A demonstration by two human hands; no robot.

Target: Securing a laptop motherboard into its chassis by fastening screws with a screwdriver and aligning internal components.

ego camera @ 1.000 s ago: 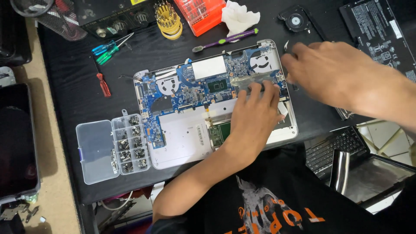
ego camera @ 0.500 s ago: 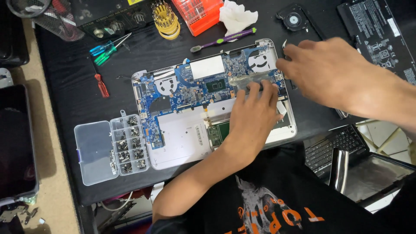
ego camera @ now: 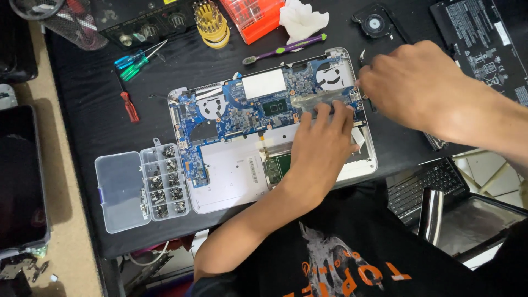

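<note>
L hand [ego camera: 322, 144] lies flat, fingers spread, pressing the blue motherboard [ego camera: 247, 113] at its right end, gripping nothing. R hand [ego camera: 410, 82] curls at the laptop base [ego camera: 231, 187] right edge w/ grip hidden, can't tell. Screw box [ego camera: 140, 187] sits just left.
</note>
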